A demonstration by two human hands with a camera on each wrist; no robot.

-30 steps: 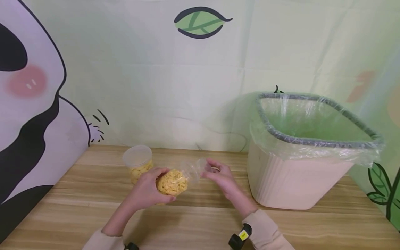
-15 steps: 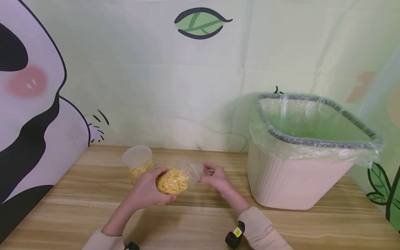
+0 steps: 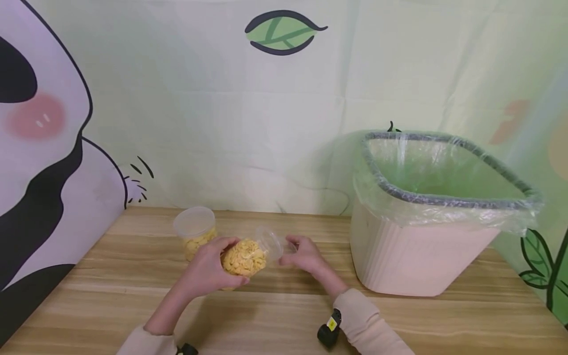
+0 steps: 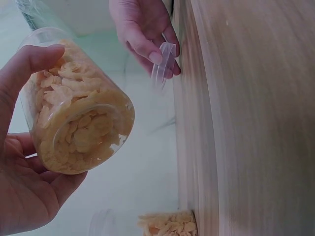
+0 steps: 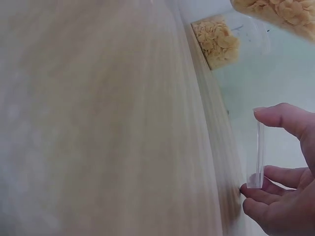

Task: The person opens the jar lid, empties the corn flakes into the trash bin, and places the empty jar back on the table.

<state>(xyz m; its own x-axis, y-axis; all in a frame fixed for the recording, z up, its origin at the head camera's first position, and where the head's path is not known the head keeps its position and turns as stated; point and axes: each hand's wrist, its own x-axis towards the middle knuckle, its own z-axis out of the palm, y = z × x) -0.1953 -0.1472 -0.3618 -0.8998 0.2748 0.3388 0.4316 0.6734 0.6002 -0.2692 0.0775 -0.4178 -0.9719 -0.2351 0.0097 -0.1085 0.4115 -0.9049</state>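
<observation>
While my left hand gripped a clear jar of yellow flakes, thumb and fingers curled round its side, my right hand pinched a clear lid by its edge, thumb at one side and fingers at the other. The jar was tilted above the bench, its mouth turned toward my right hand, and the lid was apart from it, near that mouth. Just beyond my left hand a second jar, also holding yellow flakes, stood upright on the bench. Farther off, past my right hand, stood a pale pink bin with a clear liner folded over its rim. Behind everything hung a pale green backdrop.
</observation>
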